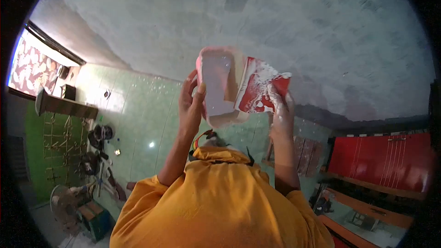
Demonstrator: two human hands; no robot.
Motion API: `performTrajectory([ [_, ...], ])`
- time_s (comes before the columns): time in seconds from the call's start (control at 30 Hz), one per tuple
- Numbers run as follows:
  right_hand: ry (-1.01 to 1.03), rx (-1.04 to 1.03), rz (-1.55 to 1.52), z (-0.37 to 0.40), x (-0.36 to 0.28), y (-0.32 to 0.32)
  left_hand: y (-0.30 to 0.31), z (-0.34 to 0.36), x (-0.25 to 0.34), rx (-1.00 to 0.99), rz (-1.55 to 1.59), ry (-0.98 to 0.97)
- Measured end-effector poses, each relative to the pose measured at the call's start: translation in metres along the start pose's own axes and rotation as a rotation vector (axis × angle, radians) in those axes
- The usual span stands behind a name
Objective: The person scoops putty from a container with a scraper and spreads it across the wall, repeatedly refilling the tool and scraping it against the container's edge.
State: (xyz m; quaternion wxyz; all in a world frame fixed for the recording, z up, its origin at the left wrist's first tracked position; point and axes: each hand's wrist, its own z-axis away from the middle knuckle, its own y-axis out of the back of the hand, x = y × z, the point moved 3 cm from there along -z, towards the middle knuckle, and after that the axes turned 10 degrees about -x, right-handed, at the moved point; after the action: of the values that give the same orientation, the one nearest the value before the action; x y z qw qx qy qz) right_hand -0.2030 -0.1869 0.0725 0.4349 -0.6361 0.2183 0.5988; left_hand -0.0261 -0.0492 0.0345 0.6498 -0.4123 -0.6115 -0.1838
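Extended forward: gripping the pink tub (pixel 238 74) by its left wall with curled left hand (pixel 191 101), holding the white-smeared red spreader (pixel 259 87) at right with partly closed right hand (pixel 283 115).

Kinda dim rm tbh, light from bright opening (pixel 34 66) on L, glare on floor (pixel 142 124), fisheye warp w/ black corners.

Pink and cream on the tub (pixel 201 60), pale lilac-grey in the mix (pixel 216 80) inside. Red on the sheet (pixel 262 87), smeared and streaked white; white smudges on the right hand (pixel 281 115) too. Plain mustard yellow on the shirt (pixel 220 202), mottled grey on the wall (pixel 294 23), pale green on the tiled floor (pixel 147 105).
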Motion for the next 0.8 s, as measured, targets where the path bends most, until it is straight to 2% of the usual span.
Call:
performTrajectory([
  [0.03, 0.179, -0.025, 0.169, 0.006, 0.002, 0.006, -0.004, 0.004, -0.004, -0.018, 0.003, -0.006],
  [0.13, 0.362, -0.064, 0.69, 0.031, -0.023, -0.002, -0.02, 0.017, -0.019, -0.046, -0.001, -0.068],
  [0.17, 0.352, -0.057, 0.869, 0.036, -0.025, -0.004, -0.026, 0.023, -0.02, -0.074, 0.015, -0.056],
  [0.3, 0.421, -0.079, 1.238, 0.034, -0.017, -0.008, -0.046, 0.045, -0.02, -0.089, -0.02, -0.119],
  [0.4, 0.359, -0.161, 1.34, 0.035, -0.01, -0.008, -0.054, 0.056, -0.027, -0.049, -0.018, -0.098],
  [0.5, 0.3, -0.209, 1.275, 0.041, 0.001, -0.006, -0.058, 0.062, -0.043, 0.003, 0.026, -0.014],
  [0.6, 0.124, -0.277, 1.237, 0.039, 0.017, -0.001, -0.056, 0.067, -0.079, 0.023, 0.052, 0.032],
  [0.67, 0.094, -0.303, 1.207, 0.039, 0.027, 0.005, -0.056, 0.073, -0.095, 0.01, 0.129, 0.054],
  [0.8, 0.084, -0.32, 1.246, 0.041, 0.029, 0.013, -0.06, 0.08, -0.096, 0.055, 0.185, 0.222],
])
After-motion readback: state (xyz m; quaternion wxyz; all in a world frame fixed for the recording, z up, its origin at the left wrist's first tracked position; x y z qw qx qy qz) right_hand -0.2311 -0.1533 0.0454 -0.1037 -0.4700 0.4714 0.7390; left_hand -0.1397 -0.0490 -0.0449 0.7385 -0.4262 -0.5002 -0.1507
